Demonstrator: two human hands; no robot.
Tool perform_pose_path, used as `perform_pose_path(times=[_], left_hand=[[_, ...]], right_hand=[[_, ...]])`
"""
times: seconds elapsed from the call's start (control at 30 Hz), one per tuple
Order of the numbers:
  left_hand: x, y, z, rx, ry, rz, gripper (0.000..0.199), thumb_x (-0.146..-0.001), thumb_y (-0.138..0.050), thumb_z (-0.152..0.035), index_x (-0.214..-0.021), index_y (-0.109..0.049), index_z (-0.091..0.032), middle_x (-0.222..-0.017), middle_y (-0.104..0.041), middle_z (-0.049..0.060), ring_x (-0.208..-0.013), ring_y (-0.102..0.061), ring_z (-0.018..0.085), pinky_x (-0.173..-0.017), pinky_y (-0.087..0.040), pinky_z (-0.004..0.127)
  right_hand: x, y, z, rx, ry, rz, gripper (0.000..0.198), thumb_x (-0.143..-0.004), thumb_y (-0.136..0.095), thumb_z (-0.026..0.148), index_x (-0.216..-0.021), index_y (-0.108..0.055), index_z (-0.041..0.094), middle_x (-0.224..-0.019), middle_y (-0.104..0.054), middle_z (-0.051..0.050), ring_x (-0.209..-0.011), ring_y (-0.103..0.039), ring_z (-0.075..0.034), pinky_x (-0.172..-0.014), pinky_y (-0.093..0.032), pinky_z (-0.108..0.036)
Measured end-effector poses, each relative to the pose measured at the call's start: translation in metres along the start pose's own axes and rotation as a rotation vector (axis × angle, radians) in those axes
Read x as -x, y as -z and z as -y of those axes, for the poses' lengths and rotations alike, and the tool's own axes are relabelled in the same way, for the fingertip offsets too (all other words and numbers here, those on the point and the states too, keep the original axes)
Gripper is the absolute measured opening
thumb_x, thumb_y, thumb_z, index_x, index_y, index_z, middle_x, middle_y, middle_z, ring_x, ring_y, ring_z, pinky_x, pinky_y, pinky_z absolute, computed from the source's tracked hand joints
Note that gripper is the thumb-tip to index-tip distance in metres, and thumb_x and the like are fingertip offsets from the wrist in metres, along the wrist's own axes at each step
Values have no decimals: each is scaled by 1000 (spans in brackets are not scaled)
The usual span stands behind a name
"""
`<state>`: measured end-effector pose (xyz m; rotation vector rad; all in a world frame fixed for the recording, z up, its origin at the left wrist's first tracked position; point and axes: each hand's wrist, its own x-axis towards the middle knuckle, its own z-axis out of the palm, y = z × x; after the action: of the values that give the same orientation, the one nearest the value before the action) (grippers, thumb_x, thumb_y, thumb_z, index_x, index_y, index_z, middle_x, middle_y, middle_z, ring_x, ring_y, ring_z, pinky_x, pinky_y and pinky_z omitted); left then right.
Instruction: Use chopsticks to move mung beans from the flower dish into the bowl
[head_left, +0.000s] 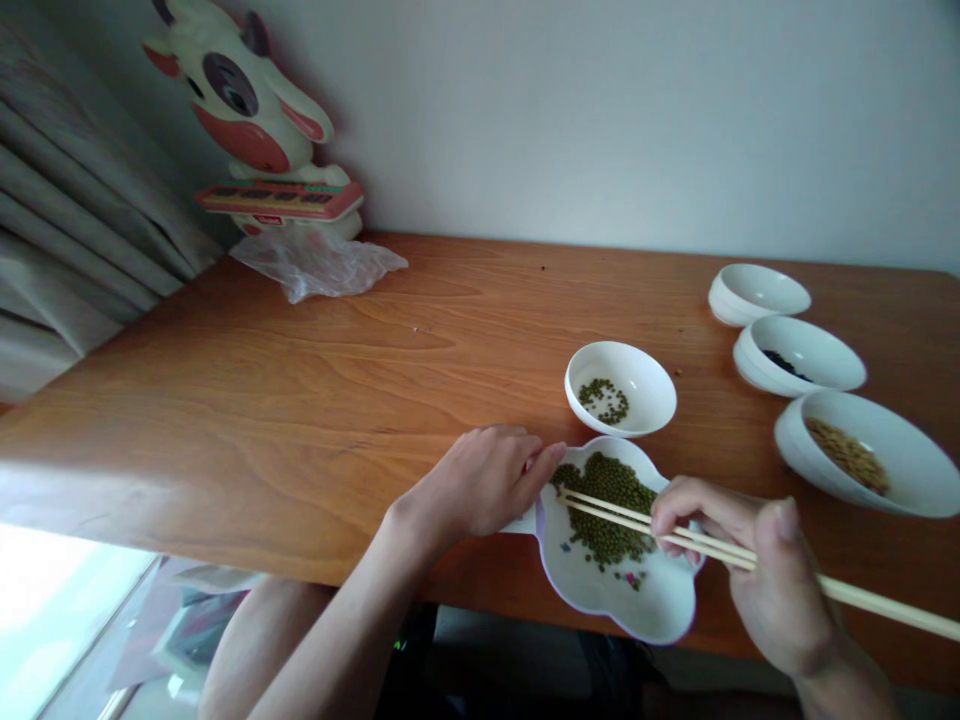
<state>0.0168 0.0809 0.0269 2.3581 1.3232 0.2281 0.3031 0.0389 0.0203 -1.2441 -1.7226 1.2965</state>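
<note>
A white flower-shaped dish [651,602] with a lilac rim lies at the table's front edge, holding a heap of green mung beans [611,505]. My left hand [495,482] is closed over the dish's short handle [521,524], its thumb at the rim. My right hand [757,560] grips a pair of wooden chopsticks [705,541]. Their tips are close together among the beans on the dish's left side; whether a bean is between them I cannot tell. Just behind the dish stands a white bowl [646,392] with some mung beans at its bottom.
Three white bowls line the right side: a far one [757,287], a middle one [829,358] with dark grains, and a near one [919,465] with tan grains. A cow-shaped toy keyboard [281,198] and crumpled plastic bag [322,265] occupy the wooden table's [337,400] back left.
</note>
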Motion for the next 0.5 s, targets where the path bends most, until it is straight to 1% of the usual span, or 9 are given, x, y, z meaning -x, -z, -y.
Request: perform_pose_path(times=[0.13, 0.37, 0.5], left_hand=[[1, 0, 0, -5, -10, -2, 58, -117, -25, -47, -98, -71, -17, -95, -78, 8, -88, -73, 23, -82, -51, 35], [0, 0, 0, 23, 11, -1, 60, -117, -24, -47, -97, -72, -17, -93, -78, 9, -89, -74, 24, -83, -51, 36], [1, 0, 0, 4, 4, 8, 59, -117, -25, -48, -100, -72, -17, -95, -78, 9, -91, -74, 24, -84, -52, 36]], right_hand=[[-1, -2, 4, -3, -6, -17, 89, -97, -7, 84, -79, -69, 23, -72, -62, -6, -64, -54, -21, -59, -43, -33], [-3, -2, 3, -38, -11, 23, 95, -92, -4, 89, -82, -70, 23, -73, -63, -7, -65, -53, -22, -59, -42, -33], [-3, -2, 0, -45, -16, 25, 92, -95, -6, 87, -83, -71, 23, -75, -64, -6, -67, -53, -22, -60, -42, -33]])
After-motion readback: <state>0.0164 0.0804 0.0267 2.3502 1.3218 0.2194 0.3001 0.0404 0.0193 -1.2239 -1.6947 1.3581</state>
